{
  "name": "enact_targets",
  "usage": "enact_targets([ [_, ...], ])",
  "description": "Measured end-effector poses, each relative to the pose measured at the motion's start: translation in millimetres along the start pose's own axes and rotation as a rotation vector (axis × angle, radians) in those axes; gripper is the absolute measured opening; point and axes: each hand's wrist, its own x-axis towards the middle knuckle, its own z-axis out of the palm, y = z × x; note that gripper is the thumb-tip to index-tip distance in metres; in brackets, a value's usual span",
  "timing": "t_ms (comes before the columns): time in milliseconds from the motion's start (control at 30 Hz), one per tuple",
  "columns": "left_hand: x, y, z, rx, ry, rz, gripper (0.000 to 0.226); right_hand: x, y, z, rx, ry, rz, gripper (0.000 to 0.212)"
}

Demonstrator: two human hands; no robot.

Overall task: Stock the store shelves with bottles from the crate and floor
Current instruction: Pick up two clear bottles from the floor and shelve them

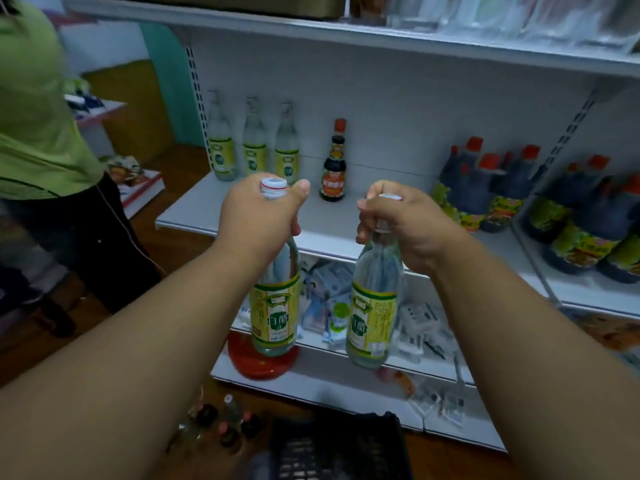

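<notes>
White shelf [214, 216] behind — each hand grips yellow-green-labelled bottle, print unreadable.

1. The left held bottle [275, 299] is showing two large green characters, 白醋, on its yellow-and-green label
2. The right held bottle [372, 313] is carrying the same 白醋 on its matching label
3. Smaller print on both labels, and on the shelf bottles' labels, is staying too blurred to read
</notes>
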Motion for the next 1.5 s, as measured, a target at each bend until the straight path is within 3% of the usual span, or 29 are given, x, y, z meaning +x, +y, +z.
enact_targets([
  [100, 39, -10, -8, 0.011, -0.008, 0.002, 0.042, 37, -1, 12, 0.039, 0.013, -0.012, 0.026],
  [267, 111, -24, -13, -0.017, -0.073, -0.067, 0.033, 101, -2, 38, -0.064, 0.24, -0.118, 0.035],
  [400, 159, -36, -9, 0.017, -0.024, -0.039, 0.045, 147, -3, 53, -0.011, 0.368, -0.149, 0.036],
  [667, 228, -72, -7, -0.071, -0.014, -0.053, 0.038, 216, 23, 93, 0.009, 0.387, -0.138, 0.022],
  [833, 250, -94, -7, -0.132, -0.068, -0.05, 0.04, 241, 33, 103, 0.005, 0.354, -0.1, 0.036],
  [1167, 271, -115, -9, -0.167, -0.146, -0.012, 0.038, 269, 37, 116, -0.123, 0.369, -0.084, 0.039],
  [1300, 279, -119, -14, -0.082, -0.26, 0.063, 0.041, 271, 42, 124, -0.242, 0.492, -0.104, 0.028],
  [1400, 276, -129, -14, -0.002, -0.324, 0.123, 0.025, 262, 56, 131, -0.409, 0.589, -0.101, 0.025],
  [1433, 270, -136, -13, 0.022, -0.323, 0.13, 0.023, 256, 66, 132, -0.468, 0.585, -0.074, 0.026],
  [1500, 255, -160, -9, 0.092, -0.254, 0.106, 0.041, 245, 89, 136, -0.551, 0.591, -0.08, 0.047],
])
